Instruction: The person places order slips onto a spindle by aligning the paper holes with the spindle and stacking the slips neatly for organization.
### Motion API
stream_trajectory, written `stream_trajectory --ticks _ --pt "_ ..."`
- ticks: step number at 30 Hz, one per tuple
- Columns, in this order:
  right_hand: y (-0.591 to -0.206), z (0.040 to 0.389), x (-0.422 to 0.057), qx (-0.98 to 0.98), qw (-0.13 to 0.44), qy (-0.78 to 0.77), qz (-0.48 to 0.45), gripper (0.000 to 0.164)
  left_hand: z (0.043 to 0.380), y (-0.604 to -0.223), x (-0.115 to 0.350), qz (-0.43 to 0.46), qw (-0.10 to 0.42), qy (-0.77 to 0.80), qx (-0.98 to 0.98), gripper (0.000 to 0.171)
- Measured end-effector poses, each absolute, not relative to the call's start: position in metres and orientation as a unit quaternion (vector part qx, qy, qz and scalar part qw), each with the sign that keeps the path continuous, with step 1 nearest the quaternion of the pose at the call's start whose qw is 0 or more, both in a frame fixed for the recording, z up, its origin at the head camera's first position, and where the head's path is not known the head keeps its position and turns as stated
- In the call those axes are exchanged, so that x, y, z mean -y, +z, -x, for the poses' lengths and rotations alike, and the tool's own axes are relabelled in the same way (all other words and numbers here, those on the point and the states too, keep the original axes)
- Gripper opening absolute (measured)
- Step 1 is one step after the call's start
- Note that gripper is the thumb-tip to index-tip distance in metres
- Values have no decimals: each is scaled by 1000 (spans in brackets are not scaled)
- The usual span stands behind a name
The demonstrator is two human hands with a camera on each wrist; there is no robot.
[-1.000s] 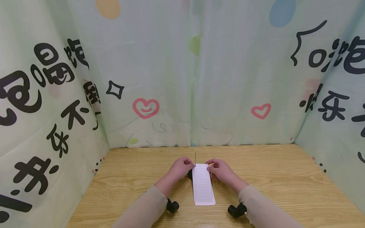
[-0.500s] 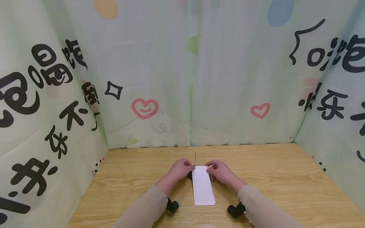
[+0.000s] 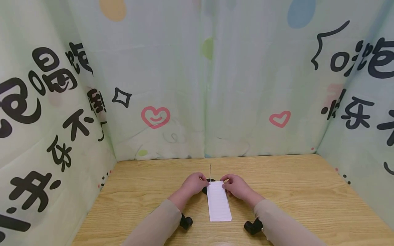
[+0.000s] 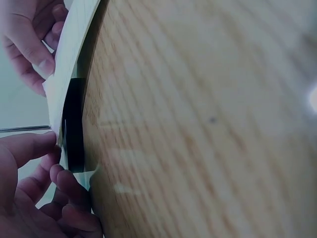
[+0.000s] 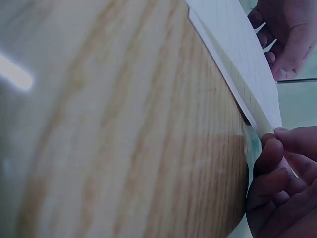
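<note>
A thin metal spike [image 3: 210, 172] rises upright from a round black base [image 4: 74, 124], like a bill spike. White lined paper slips [image 3: 219, 202] lie at it, their far left corner against the rod. Whether the rod passes through the paper cannot be told. My left hand [image 3: 194, 182] pinches that corner between thumb and finger, close to the rod. The far right corner is pinched by my right hand [image 3: 236, 185]. In the right wrist view a lower sheet [image 5: 218, 52] shows under the top one. The paper covers part of the base.
The wooden table [image 3: 289, 191] extends on both sides of the paper. Printed curtains [image 3: 246, 85] close in its back and sides. Black wrist cameras [image 3: 253, 226] sit at both sleeve cuffs.
The far edge of the paper has come slightly lower or nearer to me, both hands with it. More of the black base shows behind the paper. The head view has shifted a little.
</note>
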State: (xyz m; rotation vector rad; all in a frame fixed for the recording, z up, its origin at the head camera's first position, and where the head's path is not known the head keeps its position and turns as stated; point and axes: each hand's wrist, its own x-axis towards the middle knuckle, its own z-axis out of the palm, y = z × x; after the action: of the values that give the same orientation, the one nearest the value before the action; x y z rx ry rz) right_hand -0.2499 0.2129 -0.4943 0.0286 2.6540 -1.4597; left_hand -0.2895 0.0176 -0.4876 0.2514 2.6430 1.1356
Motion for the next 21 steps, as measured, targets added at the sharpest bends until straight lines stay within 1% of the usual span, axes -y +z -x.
stream_trajectory --ticks 8,16,21 --pt "-493 251 -212 -885 61 -460 -18 28 289 -488 -17 -85 126 381 -912 19" --pt "-490 249 -214 -892 61 -447 -29 32 289 -489 -18 -80 123 386 -911 17" --pt "-489 246 -220 -894 51 -444 -38 33 288 -490 -16 -79 117 397 -907 18"
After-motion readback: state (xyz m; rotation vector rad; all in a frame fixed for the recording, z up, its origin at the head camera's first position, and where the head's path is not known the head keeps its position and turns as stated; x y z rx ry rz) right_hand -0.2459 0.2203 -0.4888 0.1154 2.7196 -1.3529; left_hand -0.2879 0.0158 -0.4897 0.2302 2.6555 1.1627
